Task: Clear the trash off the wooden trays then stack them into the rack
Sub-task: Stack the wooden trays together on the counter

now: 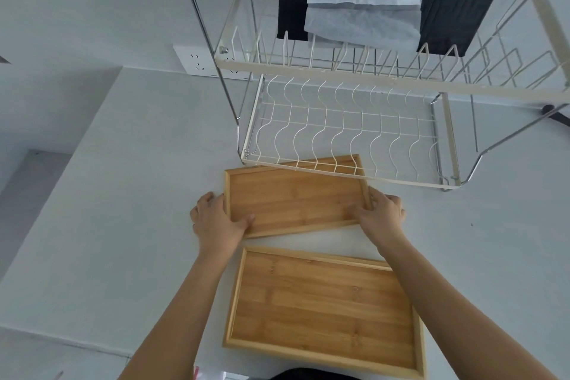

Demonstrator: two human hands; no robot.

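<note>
**Far tray gripped at both short ends, rack directly ahead**

Left hand (217, 219): closed on the left short end of the far rectangular bamboo tray with raised rim (296, 197). Thumb lies on the tray floor near the front-left corner, fingers wrap the outside of the rim.

That tray sits on the white countertop (123, 194), slightly skewed, with its far edge tucked under the front wire of the cream two-tier wire dish rack (339, 120). No trash visible on it.

The second rectangular bamboo tray (320, 305) lies just nearer the person, apart from the first, also bare, nobody touching it.

Right hand (381, 210): closed on the right short end of the far tray, mirror grip, thumb inside, fingers outside the rim.

Handling, my read:
- Stiff and flat, probably light; won't flex or sag.
- Finish looks smooth, so pinch over the rim lip, not the flat floor.
- A two-hand end grip suits tilting it on edge for the lower-tier wavy dividers.
- Not fragile, but the rim can snag the wires; clear the rack's front rail before angling in.

The top tier holds black and white cloths (364, 0), so the lower tier looks like the free slot.
</note>
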